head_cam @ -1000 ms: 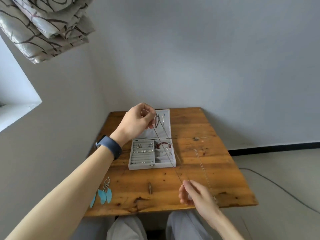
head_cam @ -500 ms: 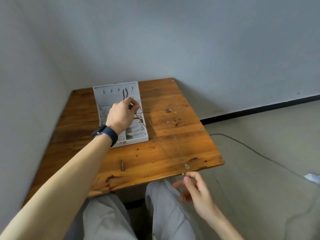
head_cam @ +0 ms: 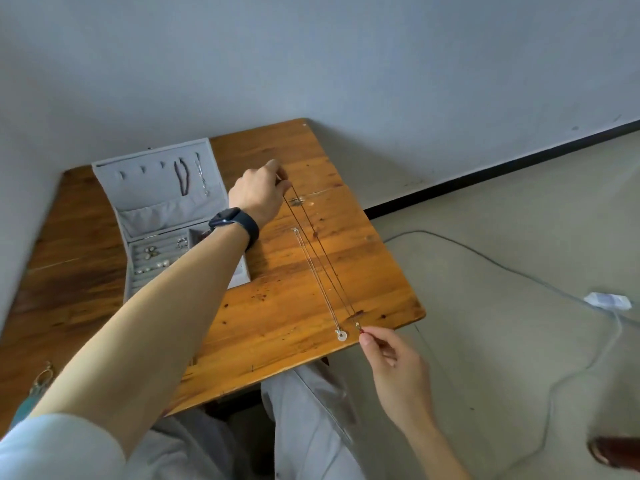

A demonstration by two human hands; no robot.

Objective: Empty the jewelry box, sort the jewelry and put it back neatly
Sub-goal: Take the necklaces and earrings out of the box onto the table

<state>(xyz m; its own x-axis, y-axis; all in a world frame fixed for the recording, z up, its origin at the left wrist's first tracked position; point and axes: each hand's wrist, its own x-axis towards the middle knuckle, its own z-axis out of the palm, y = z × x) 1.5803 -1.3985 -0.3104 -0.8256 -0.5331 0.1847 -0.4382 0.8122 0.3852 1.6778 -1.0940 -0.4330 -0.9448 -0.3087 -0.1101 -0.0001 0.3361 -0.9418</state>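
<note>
Pinching its two ends, left hand [head_cam: 258, 195] at twelve o'clock and right hand [head_cam: 391, 362] at five o'clock stretch a thin dark necklace [head_cam: 323, 251] over the table [head_cam: 277, 306]. Just beside it at nine o'clock lies a silver necklace [head_cam: 317, 279]. At ten o'clock stands the open jewelry box [head_cam: 156, 216].

left hand [head_cam: 258, 194] | moved off jewelry box [head_cam: 156, 188] rightward | dark necklace [head_cam: 322, 251] now stretched along table [head_cam: 277, 306]

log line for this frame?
left hand: pinches far end | right hand: pinches pendant end | dark necklace: stretched straight, beside silver necklace on table | box: open
</note>
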